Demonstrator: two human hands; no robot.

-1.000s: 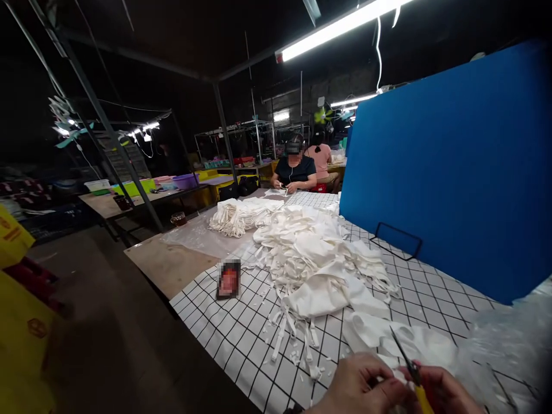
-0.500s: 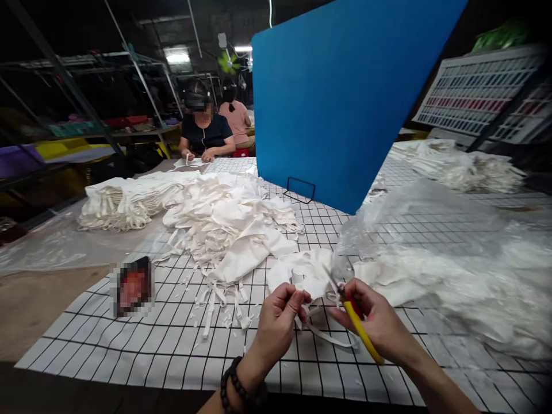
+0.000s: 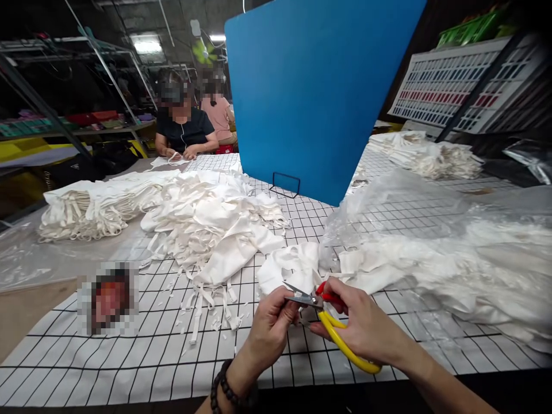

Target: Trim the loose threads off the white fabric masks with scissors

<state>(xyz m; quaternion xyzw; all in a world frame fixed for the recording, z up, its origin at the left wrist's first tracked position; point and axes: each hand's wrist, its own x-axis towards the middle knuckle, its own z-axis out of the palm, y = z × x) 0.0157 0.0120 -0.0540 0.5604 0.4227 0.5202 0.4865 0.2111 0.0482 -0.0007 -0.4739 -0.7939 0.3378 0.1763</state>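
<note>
Scissors (image 3: pixel 321 310) in my right hand (image 3: pixel 362 325), low and centre over the counter (image 3: pixel 142 368), close to its near edge. Open checked surface to my left; loose strips (image 3: pixel 207 313) past it. Yellow loop handles, red at the pivot, short steel blades parted a little. Long axis runs lower right to upper left, tips pointing left at my left hand (image 3: pixel 271 328). Left hand's fingers pinched narrow at the blade tips; what they pinch is too small to tell. White cloth piece (image 3: pixel 288 267) just behind both hands. Cloth heap (image 3: pixel 207 221) further left, clear plastic bag (image 3: pixel 431 241) of cloth right, blue board (image 3: pixel 319 92) behind.
</note>
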